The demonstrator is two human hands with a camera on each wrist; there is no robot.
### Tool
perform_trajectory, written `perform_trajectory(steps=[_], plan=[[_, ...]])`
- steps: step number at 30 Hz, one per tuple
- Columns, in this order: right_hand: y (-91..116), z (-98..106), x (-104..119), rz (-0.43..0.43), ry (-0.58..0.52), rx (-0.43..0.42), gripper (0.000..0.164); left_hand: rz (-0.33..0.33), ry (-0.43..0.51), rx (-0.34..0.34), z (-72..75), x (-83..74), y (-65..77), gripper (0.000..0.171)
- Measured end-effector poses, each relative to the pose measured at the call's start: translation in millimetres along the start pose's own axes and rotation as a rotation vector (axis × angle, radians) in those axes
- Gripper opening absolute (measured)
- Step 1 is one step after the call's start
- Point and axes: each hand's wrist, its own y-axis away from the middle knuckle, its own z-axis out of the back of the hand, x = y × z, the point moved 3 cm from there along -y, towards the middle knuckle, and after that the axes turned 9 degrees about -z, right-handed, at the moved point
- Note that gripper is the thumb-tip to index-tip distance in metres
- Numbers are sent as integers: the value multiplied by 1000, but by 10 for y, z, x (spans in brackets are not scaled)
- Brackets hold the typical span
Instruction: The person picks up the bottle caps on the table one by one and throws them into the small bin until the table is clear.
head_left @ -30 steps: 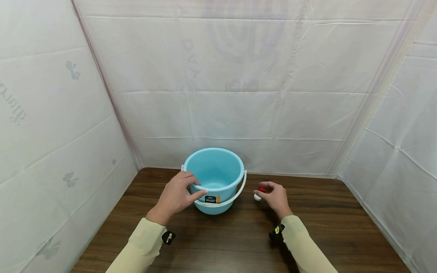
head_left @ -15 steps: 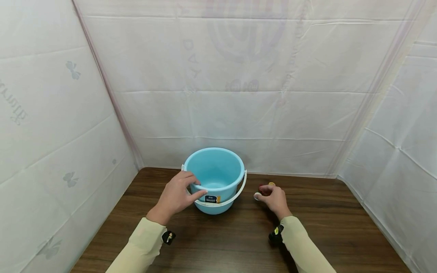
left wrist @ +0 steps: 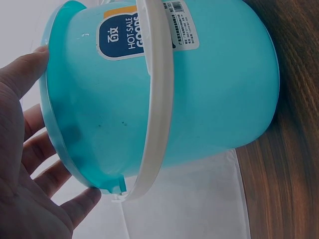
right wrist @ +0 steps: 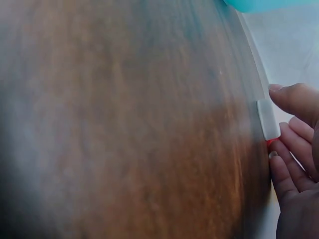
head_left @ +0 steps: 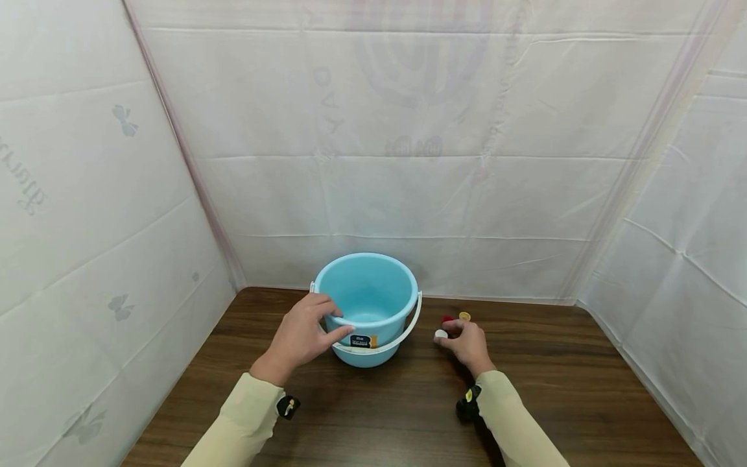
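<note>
A light blue bucket (head_left: 367, 311) stands upright on the table, its white handle (head_left: 408, 324) hanging down the front. My left hand (head_left: 300, 331) rests on its near left rim; the left wrist view shows the thumb on one side of the rim and spread fingers (left wrist: 42, 152) along it. My right hand (head_left: 467, 344) is low over the table right of the bucket, around a small white bottle cap (head_left: 441, 334). In the right wrist view, the thumb is just beyond one edge of the white cap (right wrist: 268, 119), the fingers near the other. A red cap (head_left: 447, 319) lies behind, partly hidden.
A yellow cap (head_left: 464, 316) lies behind the right hand's fingers. White printed sheets (head_left: 373, 162) enclose the dark wooden table (head_left: 373, 415) at the back and both sides.
The red and yellow caps have come into view behind my right hand, which has shifted slightly nearer to me. The white cap moved a little. My left hand and the bucket have stayed put.
</note>
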Motion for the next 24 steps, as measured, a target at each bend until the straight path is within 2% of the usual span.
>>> perform_trajectory(steps=[10,24], plan=[[6,-35,-28,8,9,-33,30,7,1,5,-6,-2,3,27],[10,-58,-74,-6,-23,-22,31,5,3,11,4,-4,-4,28]])
